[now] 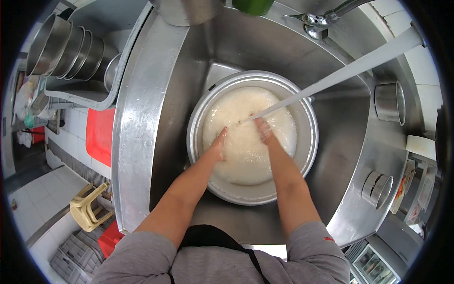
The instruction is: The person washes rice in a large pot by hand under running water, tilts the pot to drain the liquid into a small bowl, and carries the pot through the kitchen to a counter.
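A large round metal pot [195,135] stands in the sink, filled with cloudy water over what looks like white rice [243,163]. My left hand [219,146] dips into the left side of the water, its visible fingers stretched out and the rest hidden below the surface. On the other side, my right hand [264,130] is partly under the water, fingers apart and somewhat blurred by splashing. A pale spout or hose [350,71] slants in from the upper right, its lower end meeting the water near my right hand.
The steel sink [340,128] surrounds the pot. A faucet [318,21] is mounted at the back. Stacked metal pots [66,47] sit in a grey tub [111,92] at left. Metal containers [388,103] rest along the right ledge. A beige stool [90,206] stands on the floor.
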### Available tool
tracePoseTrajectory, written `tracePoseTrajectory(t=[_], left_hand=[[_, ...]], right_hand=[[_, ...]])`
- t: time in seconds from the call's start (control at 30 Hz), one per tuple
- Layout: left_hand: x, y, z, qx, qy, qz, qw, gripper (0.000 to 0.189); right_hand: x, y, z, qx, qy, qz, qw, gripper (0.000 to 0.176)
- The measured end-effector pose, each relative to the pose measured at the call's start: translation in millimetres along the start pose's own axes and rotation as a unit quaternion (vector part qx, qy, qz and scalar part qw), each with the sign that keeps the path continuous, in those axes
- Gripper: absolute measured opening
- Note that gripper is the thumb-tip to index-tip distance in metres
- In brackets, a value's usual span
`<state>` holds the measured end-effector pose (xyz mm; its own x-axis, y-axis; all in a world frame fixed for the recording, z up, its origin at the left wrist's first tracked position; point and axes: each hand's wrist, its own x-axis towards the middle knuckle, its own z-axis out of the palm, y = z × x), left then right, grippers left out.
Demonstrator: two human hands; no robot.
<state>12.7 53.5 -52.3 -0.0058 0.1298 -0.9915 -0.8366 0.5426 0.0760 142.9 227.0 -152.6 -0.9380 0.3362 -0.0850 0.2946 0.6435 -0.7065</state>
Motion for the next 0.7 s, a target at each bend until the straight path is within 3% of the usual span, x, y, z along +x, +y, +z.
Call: tracePoseTrajectory(t=[0.03, 0.07, 0.13, 0.17, 0.2, 0.23, 0.27, 0.3, 0.33, 0.37, 0.4, 0.43, 0.47, 0.5, 0.53, 0.57, 0.6, 0.67, 0.7], left_hand=[[-29, 5, 8, -0.002, -0.047, 0.008, 0.999, 0.083], [-44, 6, 12, -0.006, -0.094, 0.016, 0.995, 0.080], [-14, -7, 5, -0.083, -0.121, 0.030, 0.989, 0.077], [7, -14, 1, -0.157, -0.147, 0.044, 0.976, 0.074], [31, -23, -2, -0.159, -0.147, 0.044, 0.975, 0.074], [56, -32, -4, -0.154, -0.038, 0.085, 0.984, 0.070], [68, -38, -4, -0.148, 0.071, 0.124, 0.979, 0.068], [65, -37, -4, -0.150, 0.071, 0.123, 0.978, 0.068], [57, -34, -5, -0.050, 0.187, 0.186, 0.963, 0.066], [48, -28, -6, 0.052, 0.297, 0.245, 0.921, 0.065], [34, -19, -8, 0.051, 0.299, 0.247, 0.920, 0.065], [17, -8, -10, 0.062, 0.267, 0.269, 0.923, 0.061], [8, 0, -12, 0.073, 0.236, 0.289, 0.925, 0.058], [13, 4, -12, 0.073, 0.238, 0.290, 0.924, 0.058], [23, 8, -11, 0.113, 0.268, 0.379, 0.878, 0.049], [29, 12, -9, 0.152, 0.296, 0.463, 0.821, 0.041], [30, 15, -6, 0.153, 0.298, 0.463, 0.820, 0.041], [29, 20, -4, 0.189, 0.313, 0.558, 0.745, 0.033], [22, 26, -4, 0.225, 0.286, 0.505, 0.783, 0.041]], right_hand=[[-4, -29, 3, 0.212, -0.009, 0.220, 0.952, 0.059], [-3, -75, -2, 0.404, -0.017, 0.418, 0.813, 0.064], [-6, -131, -17, 0.562, -0.054, 0.487, 0.667, 0.073], [-13, -135, -1, 0.562, -0.055, 0.486, 0.667, 0.073], [-24, -129, 20, 0.623, -0.059, 0.472, 0.621, 0.068], [-37, -121, 48, 0.680, -0.063, 0.455, 0.572, 0.063], [-62, -94, 95, 0.678, -0.064, 0.456, 0.572, 0.063], [-84, -66, 137, 0.494, 0.085, 0.378, 0.778, 0.050], [-91, -48, 190, 0.259, 0.226, 0.257, 0.903, 0.037], [-81, -60, 177, 0.260, 0.226, 0.255, 0.904, 0.037], [-64, -86, 147, 0.175, -0.039, 0.351, 0.919, 0.042], [-49, -113, 118, 0.075, -0.300, 0.417, 0.855, 0.049], [-41, -133, 104, 0.076, -0.300, 0.414, 0.856, 0.049], [-34, -150, 93, -0.081, -0.206, 0.215, 0.951, 0.042], [-26, -163, 83, -0.231, -0.093, -0.003, 0.968, 0.037], [-8, -165, 64, -0.159, -0.189, 0.041, 0.968, 0.034], [13, -160, 49, -0.084, -0.283, 0.084, 0.952, 0.032], [35, -126, 63, -0.287, -0.231, 0.065, 0.927, 0.029], [52, -119, 51, -0.307, -0.287, 0.060, 0.905, 0.030]])
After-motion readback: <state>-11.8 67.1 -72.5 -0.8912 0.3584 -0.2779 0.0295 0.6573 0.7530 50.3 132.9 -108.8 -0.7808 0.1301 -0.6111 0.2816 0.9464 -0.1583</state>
